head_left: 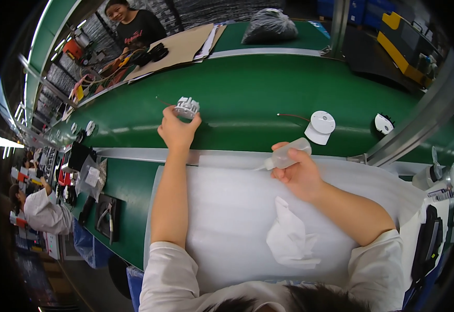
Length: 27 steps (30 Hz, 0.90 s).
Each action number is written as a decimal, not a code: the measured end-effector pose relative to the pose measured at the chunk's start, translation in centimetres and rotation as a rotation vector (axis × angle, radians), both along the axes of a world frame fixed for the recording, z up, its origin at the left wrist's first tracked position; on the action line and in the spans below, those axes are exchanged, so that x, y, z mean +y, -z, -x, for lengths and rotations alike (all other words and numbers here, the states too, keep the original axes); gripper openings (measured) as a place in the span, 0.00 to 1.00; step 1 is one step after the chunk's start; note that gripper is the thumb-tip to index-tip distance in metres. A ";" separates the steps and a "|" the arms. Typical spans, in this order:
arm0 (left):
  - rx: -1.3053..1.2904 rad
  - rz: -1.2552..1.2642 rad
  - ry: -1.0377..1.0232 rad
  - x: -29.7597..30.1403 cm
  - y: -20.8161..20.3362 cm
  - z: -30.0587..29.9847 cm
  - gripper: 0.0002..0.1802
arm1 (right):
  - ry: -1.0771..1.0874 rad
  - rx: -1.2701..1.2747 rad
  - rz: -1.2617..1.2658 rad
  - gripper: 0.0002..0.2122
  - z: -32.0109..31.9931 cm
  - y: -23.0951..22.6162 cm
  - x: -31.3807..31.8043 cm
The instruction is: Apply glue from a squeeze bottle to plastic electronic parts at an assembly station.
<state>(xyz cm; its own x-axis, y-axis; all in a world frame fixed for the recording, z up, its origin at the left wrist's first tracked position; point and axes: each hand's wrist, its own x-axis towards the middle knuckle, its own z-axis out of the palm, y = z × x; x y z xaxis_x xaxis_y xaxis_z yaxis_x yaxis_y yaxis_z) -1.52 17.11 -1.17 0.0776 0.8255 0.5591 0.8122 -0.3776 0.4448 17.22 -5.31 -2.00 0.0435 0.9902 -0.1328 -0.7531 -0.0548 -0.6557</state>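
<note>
My left hand (177,129) reaches out over the green conveyor belt (242,93), its fingers closed on a round white plastic part (187,107) with raised posts and a thin wire. In my right hand (301,172) lies a translucent squeeze bottle (289,153), tilted so its narrow tip points left above the white foam sheet (221,208). A crumpled white tissue (289,236) rests on that sheet below the bottle. On the belt, beyond my right hand, sits a white round-topped housing (321,127) with a thin red wire.
Another white-and-black part (383,124) lies on the belt by the metal post (419,119). Pliers (110,223) sit in a black tray at left. Bottles (440,179) stand at right. Across the belt are a cardboard sheet (185,47), a bagged bundle (269,26) and a person (136,26).
</note>
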 end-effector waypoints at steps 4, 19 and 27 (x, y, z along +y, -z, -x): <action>-0.012 -0.004 0.007 0.0 -0.1 0.2 0.33 | -0.007 0.012 0.019 0.15 0.3 -0.4 0.1; -0.106 -0.021 0.028 0.4 0.2 0.1 0.34 | 0.011 0.021 -0.011 0.16 0.1 -0.2 0.2; -0.112 -0.063 0.038 0.2 -0.1 0.2 0.33 | 0.015 0.021 0.060 0.15 0.5 0.1 0.1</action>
<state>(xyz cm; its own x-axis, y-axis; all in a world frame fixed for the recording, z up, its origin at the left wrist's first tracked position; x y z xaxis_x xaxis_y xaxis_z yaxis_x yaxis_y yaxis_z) -1.74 17.33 -1.11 0.0420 0.7862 0.6165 0.7435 -0.4368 0.5064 16.69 -5.23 -2.06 0.0544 0.9798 -0.1925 -0.7674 -0.0823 -0.6359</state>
